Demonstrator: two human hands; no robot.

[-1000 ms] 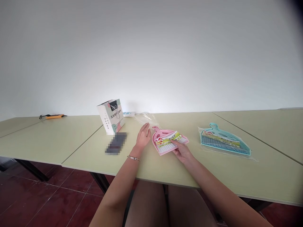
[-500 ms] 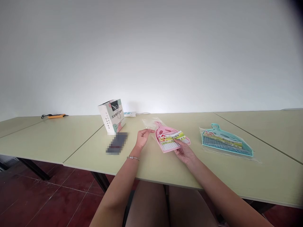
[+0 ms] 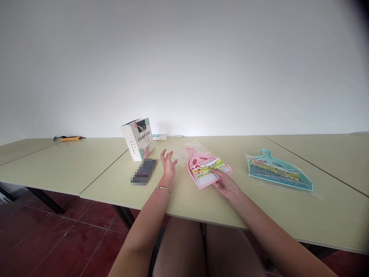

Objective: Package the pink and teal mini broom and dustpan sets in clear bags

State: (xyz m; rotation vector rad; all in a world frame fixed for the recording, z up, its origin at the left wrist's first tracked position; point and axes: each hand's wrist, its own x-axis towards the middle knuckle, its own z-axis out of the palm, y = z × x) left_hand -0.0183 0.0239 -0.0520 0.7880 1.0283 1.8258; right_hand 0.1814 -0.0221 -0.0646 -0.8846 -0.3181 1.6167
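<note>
My right hand grips the near edge of a pink dustpan-and-brush set, thumb on its colourful label; the set rests tilted on the pale green table. A clear plastic bag lies beside the pan's handle. Just left of that bag, my left hand hovers with its fingers spread and nothing in it. A bracelet sits on the left wrist.
A teal dustpan set in its clear wrap lies to the right. A small printed paper bag stands to the left, with a dark flat object in front of it. A white power strip and an orange tool lie by the wall.
My left hand pulled the clear bag off the pink set's handle, then let go and opened, moving left. My right hand kept hold of the pink set.
</note>
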